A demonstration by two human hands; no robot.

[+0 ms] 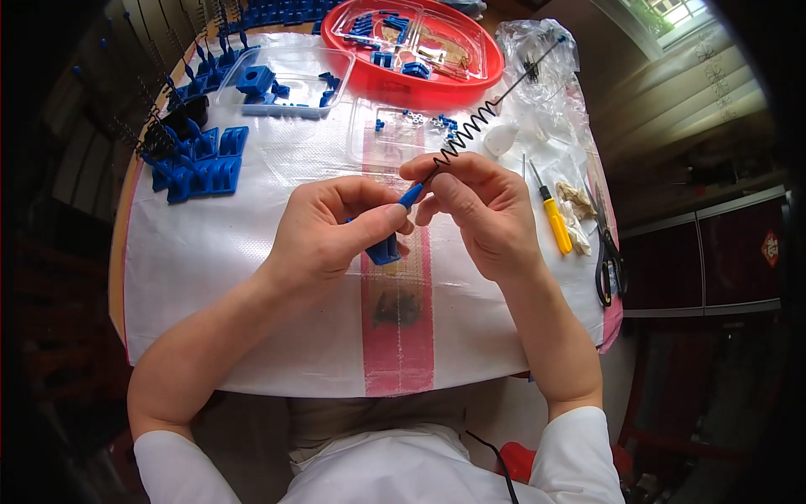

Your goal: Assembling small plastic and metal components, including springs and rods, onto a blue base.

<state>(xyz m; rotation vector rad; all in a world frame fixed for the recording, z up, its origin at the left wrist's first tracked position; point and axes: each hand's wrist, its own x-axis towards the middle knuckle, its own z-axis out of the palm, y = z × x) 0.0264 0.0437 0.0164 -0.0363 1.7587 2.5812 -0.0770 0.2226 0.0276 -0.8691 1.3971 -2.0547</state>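
A yellow screwdriver (555,220) and scissors (608,256) lie right of the hands; a red tray (491,71) and blue parts (204,172) lie beyond.

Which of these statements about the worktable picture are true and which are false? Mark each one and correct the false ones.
1. The left hand holds a blue plastic part. True.
2. The right hand pinches a red ribbon. False: it pinches the lower end of a black coiled spring.
3. The yellow-handled screwdriver lies on the table to the right of the right hand. True.
4. The scissors lie inside the red tray. False: they lie at the table's right edge, beside the screwdriver.
5. The red tray sits at the near edge of the table, by the person's body. False: it sits at the far edge.
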